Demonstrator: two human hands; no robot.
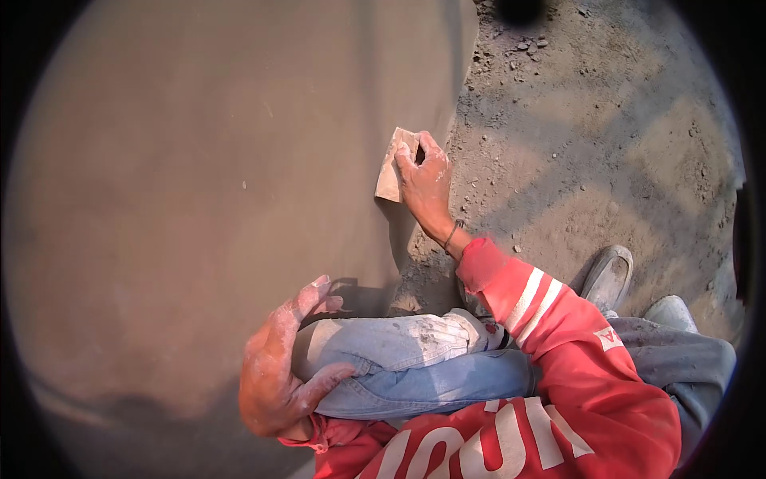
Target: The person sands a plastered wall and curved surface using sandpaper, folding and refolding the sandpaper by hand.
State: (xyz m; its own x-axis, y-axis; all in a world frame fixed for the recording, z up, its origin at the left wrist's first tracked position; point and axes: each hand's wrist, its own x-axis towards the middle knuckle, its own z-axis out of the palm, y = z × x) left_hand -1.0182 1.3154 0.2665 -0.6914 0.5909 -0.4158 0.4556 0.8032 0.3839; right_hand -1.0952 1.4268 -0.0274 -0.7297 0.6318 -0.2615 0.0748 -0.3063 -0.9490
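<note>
My right hand (427, 172) pinches a flat tan sheet (389, 177) that looks like sandpaper. Its thumb lies on the near face, while the fingers behind are partly hidden. The sheet is held at the edge of a broad, smooth grey-brown surface (215, 160); whether it presses on that surface I cannot tell. A dark band circles the right wrist. Lower left, my left hand (275, 363) rests around the knee of the blue jeans (415, 343), holding no tool, with thumb and fingers apart. Pale dust coats both hands.
Bare, dusty ground (558, 160) with small stones runs along the right of the smooth surface. A clump of rubble (531, 46) lies near the top. Two dusty shoes (610, 275) and a grey-blue trouser leg (678, 355) are at right; whose they are I cannot tell.
</note>
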